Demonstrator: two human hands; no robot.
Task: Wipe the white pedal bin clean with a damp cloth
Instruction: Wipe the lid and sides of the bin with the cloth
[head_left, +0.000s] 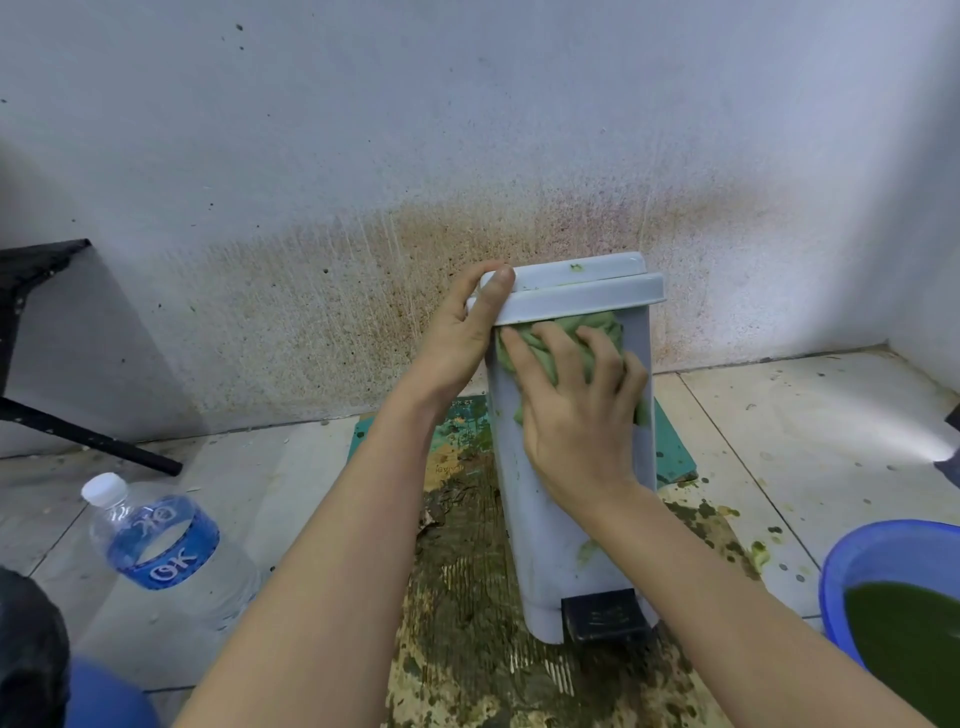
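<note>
The white pedal bin (540, 561) stands upright on the stained mat (467, 597), toward its far end. It looks like thin, light plastic, hollow and smooth (so apt to skid or tip under a push), and is best steadied at the lid (587, 299). The left hand (462, 332) does that, clasping the lid's left corner with its thumb on top. The right hand (576, 410), fingers spread and barely bent, presses the soft green cloth (566, 325) flat against the front wall just under the rim — hands close, not touching.
</note>
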